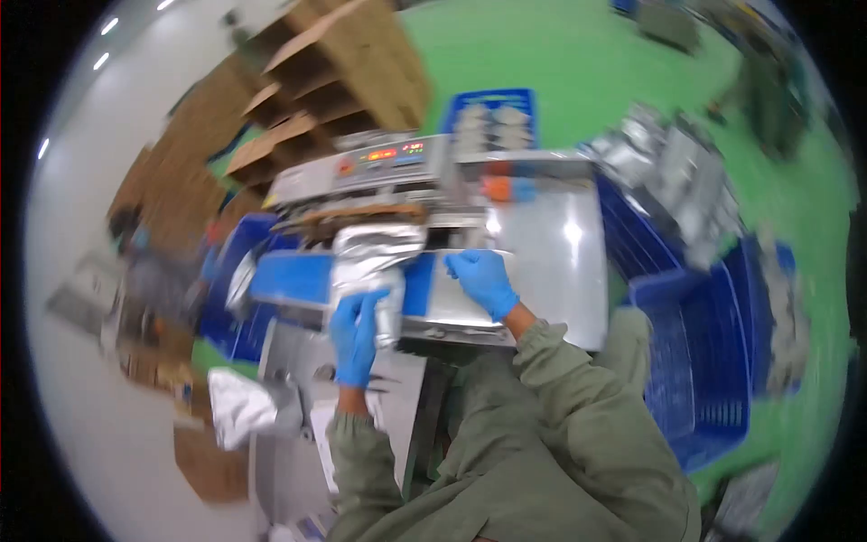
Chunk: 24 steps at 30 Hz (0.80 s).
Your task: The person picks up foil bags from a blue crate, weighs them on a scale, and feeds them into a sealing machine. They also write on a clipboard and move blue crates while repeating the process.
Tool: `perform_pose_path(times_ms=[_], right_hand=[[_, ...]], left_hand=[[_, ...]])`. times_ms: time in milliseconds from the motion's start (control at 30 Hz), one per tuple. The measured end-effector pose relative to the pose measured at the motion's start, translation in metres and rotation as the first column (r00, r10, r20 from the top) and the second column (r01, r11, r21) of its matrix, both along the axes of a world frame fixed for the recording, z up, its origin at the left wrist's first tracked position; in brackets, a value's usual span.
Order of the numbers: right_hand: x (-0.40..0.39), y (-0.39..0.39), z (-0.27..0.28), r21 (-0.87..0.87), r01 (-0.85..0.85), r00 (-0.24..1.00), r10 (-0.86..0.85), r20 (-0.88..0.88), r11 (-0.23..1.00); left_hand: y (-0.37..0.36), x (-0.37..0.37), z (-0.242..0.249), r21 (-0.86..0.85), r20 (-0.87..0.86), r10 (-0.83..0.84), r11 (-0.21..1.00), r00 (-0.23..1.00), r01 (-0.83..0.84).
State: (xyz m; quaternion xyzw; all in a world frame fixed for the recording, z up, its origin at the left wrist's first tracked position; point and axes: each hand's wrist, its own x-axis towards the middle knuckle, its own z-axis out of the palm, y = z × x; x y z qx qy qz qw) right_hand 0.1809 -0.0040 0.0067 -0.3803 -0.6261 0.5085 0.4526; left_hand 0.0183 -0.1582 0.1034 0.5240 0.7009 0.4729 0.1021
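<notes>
A silver foil pouch (368,262) lies across the blue belt (293,278) of a sealing machine (388,163), its upper end right at the sealing bar. My left hand (355,336), in a blue glove, is over the pouch's lower left side; its fingers are stretched out, with a gap between thumb and index finger. To the right, my right hand (483,282), gloved the same way, is curled closed above the metal work surface (560,262). Nothing shows in its fingers.
Blue crates (691,361) stand at my right, beside a pile of silver pouches (673,176). Another foil pouch (248,408) is at the lower left. Cardboard boxes (352,68) rise behind the machine. An orange and blue object (508,189) sits on the metal top.
</notes>
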Motion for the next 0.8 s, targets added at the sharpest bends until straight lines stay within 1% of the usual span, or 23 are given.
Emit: perform_pose_path(times_ms=[33, 67, 100, 133, 167, 200, 233, 267, 300, 333, 367, 400, 433, 467, 500, 533, 567, 600, 633, 667, 700, 733, 800], right_hand=[[0.043, -0.013, 0.013, 0.164, 0.083, 0.992, -0.097, 0.084, 0.983], [0.094, -0.02, 0.009, 0.124, 0.201, 0.971, -0.215, 0.109, 0.972], [0.157, -0.033, -0.001, 0.23, 0.418, 0.886, -0.451, 0.111, 0.879], [0.222, -0.056, -0.014, 0.343, 0.588, 0.748, -0.654, 0.114, 0.733], [0.295, -0.076, -0.034, 0.4, 0.728, 0.495, -0.831, 0.254, 0.556], [0.369, -0.11, -0.06, 0.483, 0.793, 0.201, -0.908, 0.367, 0.371], [0.429, -0.161, -0.085, 0.595, 0.791, -0.186, -0.87, 0.457, 0.144], [0.477, -0.213, -0.11, 0.716, 0.697, -0.529, -0.703, 0.475, -0.04], [0.504, -0.262, -0.141, 0.68, 0.712, -0.682, -0.405, 0.608, -0.178], [0.515, -0.308, -0.166, 0.657, 0.683, -0.711, -0.086, 0.698, -0.319], [0.531, -0.34, -0.184, 0.429, 0.785, -0.528, -0.121, 0.84, -0.447], [0.541, -0.365, -0.201, 0.163, 0.821, -0.321, -0.207, 0.924, -0.547], [0.548, -0.383, -0.23, 0.164, 0.813, -0.327, -0.204, 0.923, -0.559], [0.556, -0.396, -0.263, -0.056, 0.9, -0.222, -0.567, 0.793, -0.432], [0.562, -0.4, -0.282, -0.219, 0.951, -0.069, -0.84, 0.539, -0.219], [0.562, -0.394, -0.286, -0.222, 0.95, -0.07, -0.842, 0.535, -0.22], [0.559, -0.382, -0.289, -0.175, 0.925, -0.176, -0.79, 0.587, -0.336], [0.561, -0.378, -0.295, -0.123, 0.885, -0.279, -0.722, 0.633, -0.449], [0.568, -0.378, -0.296, -0.12, 0.882, -0.289, -0.725, 0.625, -0.455], [0.577, -0.38, -0.298, -0.179, 0.891, -0.198, -0.712, 0.674, -0.418], [0.583, -0.382, -0.3, -0.243, 0.892, -0.099, -0.69, 0.717, -0.38], [0.588, -0.386, -0.303, -0.247, 0.891, -0.098, -0.691, 0.716, -0.382], [0.587, -0.395, -0.287, -0.376, 0.868, -0.007, -0.765, 0.644, -0.325]], left_hand=[[-0.014, 0.017, 0.0, 0.007, -0.004, -0.09, 0.996, 0.996, 0.09], [-0.024, 0.035, 0.002, -0.004, -0.047, -0.165, 0.986, 0.985, 0.165], [-0.036, 0.046, -0.009, -0.034, 0.091, -0.193, 0.98, 0.977, 0.196], [-0.044, 0.055, -0.014, -0.019, 0.092, -0.225, 0.974, 0.97, 0.228], [-0.048, 0.058, -0.023, -0.075, 0.07, -0.233, 0.968, 0.97, 0.238], [-0.047, 0.056, -0.032, -0.123, 0.038, -0.233, 0.964, 0.972, 0.236], [-0.044, 0.05, -0.041, -0.14, 0.011, -0.25, 0.958, 0.968, 0.249], [-0.036, 0.046, -0.048, -0.146, -0.023, -0.253, 0.958, 0.967, 0.247], [-0.027, 0.044, -0.05, -0.153, -0.045, -0.264, 0.955, 0.964, 0.254], [-0.021, 0.038, -0.044, -0.148, -0.071, -0.252, 0.959, 0.965, 0.24], [-0.005, 0.047, -0.042, -0.176, -0.163, -0.261, 0.957, 0.952, 0.232], [0.007, 0.051, -0.038, -0.192, -0.26, -0.255, 0.959, 0.931, 0.209], [0.017, 0.051, -0.037, -0.254, -0.216, -0.308, 0.934, 0.927, 0.251], [0.02, 0.064, -0.034, -0.252, -0.215, -0.311, 0.933, 0.926, 0.255], [0.028, 0.087, -0.026, -0.199, -0.174, -0.399, 0.91, 0.9, 0.365], [0.034, 0.105, -0.019, -0.139, -0.139, -0.486, 0.872, 0.863, 0.469], [0.034, 0.119, -0.013, -0.133, -0.141, -0.488, 0.872, 0.861, 0.472], [0.032, 0.133, -0.008, -0.148, -0.121, -0.524, 0.85, 0.843, 0.506], [0.032, 0.145, -0.006, -0.158, -0.096, -0.559, 0.825, 0.824, 0.542], [0.033, 0.152, -0.007, -0.148, -0.094, -0.563, 0.824, 0.821, 0.547], [0.032, 0.155, -0.009, -0.158, -0.098, -0.606, 0.793, 0.79, 0.589], [0.032, 0.157, -0.01, -0.174, -0.104, -0.648, 0.759, 0.755, 0.628], [0.031, 0.156, -0.016, -0.154, -0.095, -0.653, 0.755, 0.751, 0.637]])
